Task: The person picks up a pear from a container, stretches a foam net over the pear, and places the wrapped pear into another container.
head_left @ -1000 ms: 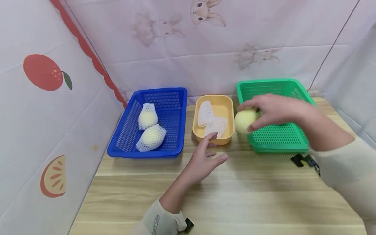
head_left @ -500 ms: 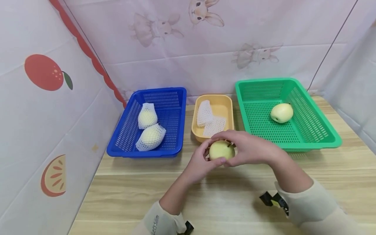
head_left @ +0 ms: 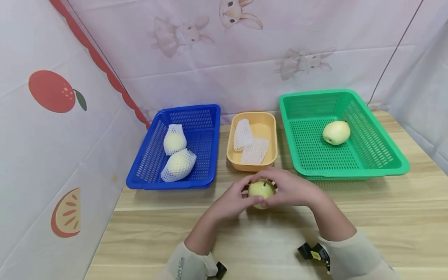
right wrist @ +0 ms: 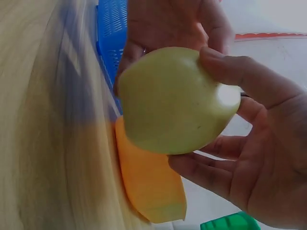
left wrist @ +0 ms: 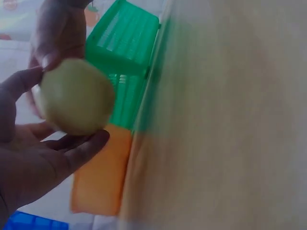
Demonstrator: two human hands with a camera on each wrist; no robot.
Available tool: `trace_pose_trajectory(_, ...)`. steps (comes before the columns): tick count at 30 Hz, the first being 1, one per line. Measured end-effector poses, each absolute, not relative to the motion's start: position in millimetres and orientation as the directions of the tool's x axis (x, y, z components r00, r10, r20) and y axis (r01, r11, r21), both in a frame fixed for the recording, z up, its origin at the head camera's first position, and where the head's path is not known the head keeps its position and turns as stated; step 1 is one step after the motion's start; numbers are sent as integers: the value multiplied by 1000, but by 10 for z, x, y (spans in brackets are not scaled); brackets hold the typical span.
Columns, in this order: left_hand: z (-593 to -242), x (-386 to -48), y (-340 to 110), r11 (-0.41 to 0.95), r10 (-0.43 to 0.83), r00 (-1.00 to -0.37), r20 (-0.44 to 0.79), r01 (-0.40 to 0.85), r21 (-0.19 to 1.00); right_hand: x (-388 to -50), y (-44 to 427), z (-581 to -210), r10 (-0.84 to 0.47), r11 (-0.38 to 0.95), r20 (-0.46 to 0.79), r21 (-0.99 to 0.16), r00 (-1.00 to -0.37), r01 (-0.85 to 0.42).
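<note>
Both hands hold one pale yellow-green pear (head_left: 261, 191) in front of the yellow tray, its dark stem showing on top in the head view. My left hand (head_left: 230, 201) curls round its left side, thumb toward the front. From the right, my right hand (head_left: 293, 189) grips it with thumb and fingers. In the right wrist view the pear (right wrist: 175, 103) sits between the right thumb and fingertips, with the left hand behind it. A second bare pear (head_left: 336, 132) lies in the green basket (head_left: 353, 172).
A yellow tray (head_left: 252, 167) at the back middle holds white foam net sleeves (head_left: 254, 151). The blue basket (head_left: 206, 155) at left holds two pears in foam nets (head_left: 179, 165). Cloth walls (head_left: 210, 85) stand behind and left of the wooden table (head_left: 273, 241).
My right hand has carried the pear from beside the green basket leftward to the left hand. Since half a second ago, both hands have shifted slightly nearer me, still holding the pear.
</note>
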State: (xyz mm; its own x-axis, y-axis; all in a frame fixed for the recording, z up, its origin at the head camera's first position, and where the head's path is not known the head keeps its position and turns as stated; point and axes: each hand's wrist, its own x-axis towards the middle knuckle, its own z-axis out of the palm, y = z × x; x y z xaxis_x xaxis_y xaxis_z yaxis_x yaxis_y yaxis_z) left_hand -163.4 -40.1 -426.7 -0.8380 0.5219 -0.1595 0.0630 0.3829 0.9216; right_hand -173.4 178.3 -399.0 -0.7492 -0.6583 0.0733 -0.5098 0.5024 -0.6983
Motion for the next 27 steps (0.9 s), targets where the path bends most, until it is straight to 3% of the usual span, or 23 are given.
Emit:
trace_pose_trajectory(5, -3968, -1730, -573, 486, 568, -808, -159, 173, 857, -1740, 1734, -4020, -662, 561, -51, -696, -748, -448)
trace_pose_trajectory(9, -3577, -1876, -545, 589, 487, -870, -81, 258, 766, -1739, 1712, -4020, -636, 624, -122, -663, -762, -414)
trace_pose_trajectory(13, -3369, -2101, -224, 744, 403, -915, -4, 325, 584, -1742, 1723, -4031, -623, 645, -135, -645, -770, -409)
trace_pose_trajectory(18, -3454, -2449, 239, 873, 355, -935, -4, 329, 361, -1736, 1733, -4081, -626, 643, -124, -641, -770, -419)
trace_pose_trajectory(27, -3922, -2815, 282, 964, 196, -971, -134, 166, 205, -1700, 1665, -4145, -635, 626, -131, -665, -761, -408)
